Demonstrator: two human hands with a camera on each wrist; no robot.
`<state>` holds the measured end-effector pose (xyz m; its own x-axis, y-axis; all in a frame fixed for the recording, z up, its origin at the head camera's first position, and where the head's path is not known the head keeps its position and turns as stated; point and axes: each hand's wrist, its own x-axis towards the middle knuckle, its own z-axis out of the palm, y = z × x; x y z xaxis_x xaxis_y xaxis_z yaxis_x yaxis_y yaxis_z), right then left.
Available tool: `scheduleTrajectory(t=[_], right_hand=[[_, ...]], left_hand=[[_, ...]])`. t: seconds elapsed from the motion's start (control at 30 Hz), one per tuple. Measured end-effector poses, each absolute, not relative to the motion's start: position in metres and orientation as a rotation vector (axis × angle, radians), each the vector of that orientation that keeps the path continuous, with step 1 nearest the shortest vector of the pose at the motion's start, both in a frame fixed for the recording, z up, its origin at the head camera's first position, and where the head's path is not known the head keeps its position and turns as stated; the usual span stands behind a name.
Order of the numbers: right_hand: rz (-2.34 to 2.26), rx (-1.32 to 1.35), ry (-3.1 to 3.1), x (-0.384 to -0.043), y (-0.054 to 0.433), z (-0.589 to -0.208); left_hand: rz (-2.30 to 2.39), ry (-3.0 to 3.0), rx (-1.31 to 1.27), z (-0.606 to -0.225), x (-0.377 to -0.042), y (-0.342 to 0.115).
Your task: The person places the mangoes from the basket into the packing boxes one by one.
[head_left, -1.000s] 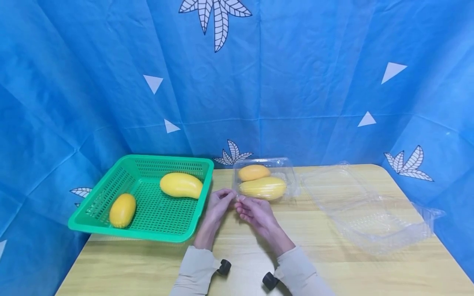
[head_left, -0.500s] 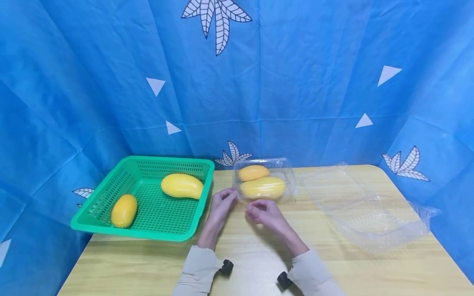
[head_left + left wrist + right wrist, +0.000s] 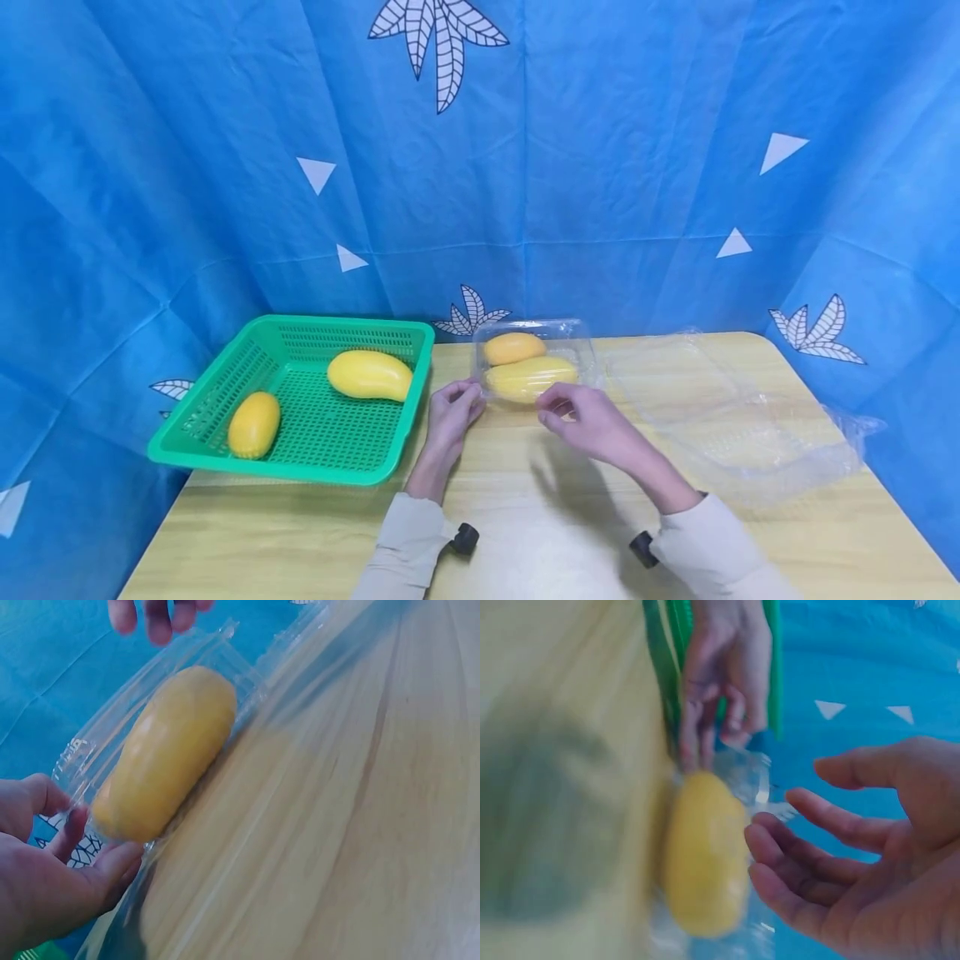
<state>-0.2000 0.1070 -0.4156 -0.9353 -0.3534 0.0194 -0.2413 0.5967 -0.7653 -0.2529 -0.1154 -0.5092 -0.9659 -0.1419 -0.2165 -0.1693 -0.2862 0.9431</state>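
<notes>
A clear plastic clamshell box (image 3: 567,333) stands near the table's back edge, its lid down over two fruits. The front one is a long yellow mango (image 3: 525,379); behind it lies a shorter orange mango (image 3: 513,348). My left hand (image 3: 450,417) pinches the box's front left corner between thumb and fingers, as the left wrist view also shows. Close to the box's front right part is my right hand (image 3: 588,421), its fingers loosely bent and apart. In the right wrist view nothing lies between those fingers (image 3: 832,825).
On the left, a green plastic basket (image 3: 333,479) contains a yellow mango (image 3: 369,375) and an orange mango (image 3: 253,425). A second clear clamshell box (image 3: 772,450) lies unfolded on the right of the wooden table (image 3: 495,542). A blue curtain (image 3: 600,167) hangs behind.
My right hand has let go at the box's left front corner and moved right along its front edge. The left hand has stayed at that corner.
</notes>
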Motion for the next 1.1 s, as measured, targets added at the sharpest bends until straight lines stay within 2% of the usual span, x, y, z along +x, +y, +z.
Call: scheduleTrajectory(t=[0.2,0.53,0.9,1.1], right_hand=[[-1.159,-0.724,2.784,-0.202,0.139,-0.383],[-1.028,-0.72,2.9,-0.214,0.212,-0.35],[-0.96,-0.76,2.928,-0.228,0.285,-0.36],[-0.861,-0.697,2.917,-0.231,0.313,-0.37]], left_hand=[[2.507,1.878,-0.429,-0.506,-0.253,-0.114],[2.522,1.902,-0.45,-0.506,-0.256,-0.109],[2.517,1.896,-0.481,-0.507,-0.255,-0.102],[2.533,1.902,-0.486,-0.506,-0.256,-0.103]])
